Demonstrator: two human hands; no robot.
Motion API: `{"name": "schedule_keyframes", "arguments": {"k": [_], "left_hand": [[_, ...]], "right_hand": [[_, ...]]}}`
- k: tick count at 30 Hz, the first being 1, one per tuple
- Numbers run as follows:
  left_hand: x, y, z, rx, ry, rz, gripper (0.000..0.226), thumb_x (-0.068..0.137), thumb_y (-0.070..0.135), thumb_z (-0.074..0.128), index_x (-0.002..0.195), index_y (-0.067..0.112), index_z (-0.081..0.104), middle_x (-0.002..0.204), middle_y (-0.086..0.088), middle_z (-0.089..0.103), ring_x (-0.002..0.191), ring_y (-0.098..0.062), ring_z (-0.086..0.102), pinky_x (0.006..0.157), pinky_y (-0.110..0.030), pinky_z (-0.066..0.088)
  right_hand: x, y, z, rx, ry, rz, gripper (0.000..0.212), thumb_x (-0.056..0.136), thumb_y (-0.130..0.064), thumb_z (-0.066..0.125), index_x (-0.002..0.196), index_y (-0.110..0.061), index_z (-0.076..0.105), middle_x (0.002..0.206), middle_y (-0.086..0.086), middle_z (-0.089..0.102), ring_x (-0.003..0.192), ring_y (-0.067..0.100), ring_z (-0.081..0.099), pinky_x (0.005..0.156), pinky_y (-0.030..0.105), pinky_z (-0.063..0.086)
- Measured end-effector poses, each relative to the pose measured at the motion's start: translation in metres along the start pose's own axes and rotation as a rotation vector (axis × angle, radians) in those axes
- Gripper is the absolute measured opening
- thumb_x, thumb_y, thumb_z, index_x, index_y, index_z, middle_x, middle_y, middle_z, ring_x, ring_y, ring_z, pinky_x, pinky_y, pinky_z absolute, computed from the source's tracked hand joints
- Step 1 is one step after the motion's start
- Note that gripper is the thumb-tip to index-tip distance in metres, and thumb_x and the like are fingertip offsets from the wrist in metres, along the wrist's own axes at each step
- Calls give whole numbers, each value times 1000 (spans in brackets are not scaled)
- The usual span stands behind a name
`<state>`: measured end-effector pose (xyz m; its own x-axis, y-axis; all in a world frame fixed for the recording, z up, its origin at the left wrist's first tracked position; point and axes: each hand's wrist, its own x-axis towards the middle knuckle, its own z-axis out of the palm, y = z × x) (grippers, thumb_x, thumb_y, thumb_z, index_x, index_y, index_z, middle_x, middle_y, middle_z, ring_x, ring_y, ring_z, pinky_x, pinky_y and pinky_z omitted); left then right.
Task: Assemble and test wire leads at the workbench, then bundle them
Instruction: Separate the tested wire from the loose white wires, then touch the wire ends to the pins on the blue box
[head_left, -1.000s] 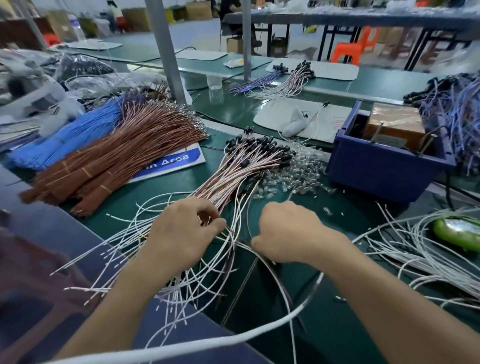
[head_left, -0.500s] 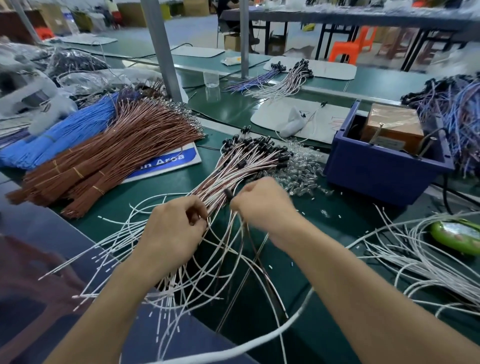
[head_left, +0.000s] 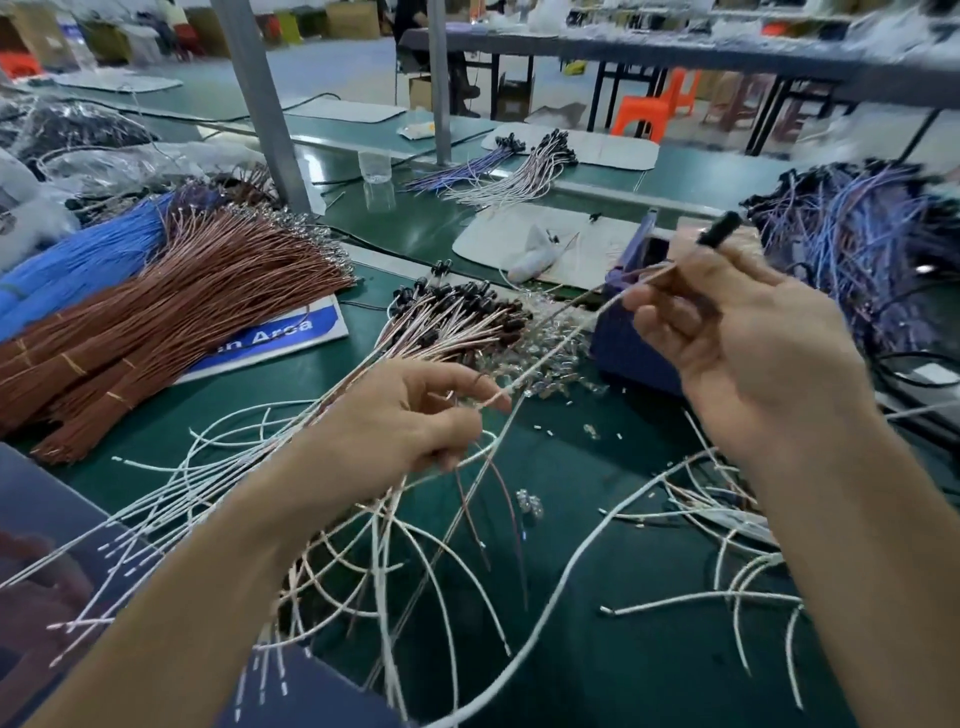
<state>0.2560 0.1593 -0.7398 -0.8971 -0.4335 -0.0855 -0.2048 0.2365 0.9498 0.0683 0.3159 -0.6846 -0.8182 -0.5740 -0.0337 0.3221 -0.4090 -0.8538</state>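
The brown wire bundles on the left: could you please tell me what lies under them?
A blue-and-white sign pokes out from under the brown wire bundles, flat on the green bench. Only "n Area" is readable; the bundles cover the rest.

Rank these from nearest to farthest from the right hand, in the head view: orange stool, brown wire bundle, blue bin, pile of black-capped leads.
1. blue bin, just behind the right hand.
2. pile of black-capped leads, mid-bench, to the hand's left.
3. brown wire bundle, on the bench's far left.
4. orange stool, across the aisle at the back.
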Motion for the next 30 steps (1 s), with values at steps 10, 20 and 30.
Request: {"name": "schedule_keyframes", "arguments": {"k": [10, 20, 30], "left_hand": [[-13, -8, -19, 1192, 313, -195, 4, 90, 53, 66, 88, 56, 65, 68, 24, 62, 64, -1, 59, 54, -25, 41], [24, 33, 7, -398, 246, -33, 20, 83, 25, 66, 85, 15, 83, 51, 6, 50, 49, -11, 43, 55, -20, 45], [91, 52, 115, -904, 574, 160, 24, 106, 15, 53, 109, 17, 77, 89, -1, 78, 84, -12, 73, 73, -21, 56]], "right_hand": [[-21, -13, -72, 12, 126, -59, 13, 104, -15, 51, 94, -14, 61, 86, 16, 78, 75, 23, 78, 66, 29, 62], [-36, -23, -183, 54, 372, -8, 14, 106, -17, 46, 103, -8, 56, 84, 14, 78, 74, 17, 78, 60, 22, 60], [-44, -3, -184, 141, 340, 103, 18, 92, 3, 54, 82, -12, 56, 82, 18, 76, 72, 23, 77, 59, 25, 60]]}}
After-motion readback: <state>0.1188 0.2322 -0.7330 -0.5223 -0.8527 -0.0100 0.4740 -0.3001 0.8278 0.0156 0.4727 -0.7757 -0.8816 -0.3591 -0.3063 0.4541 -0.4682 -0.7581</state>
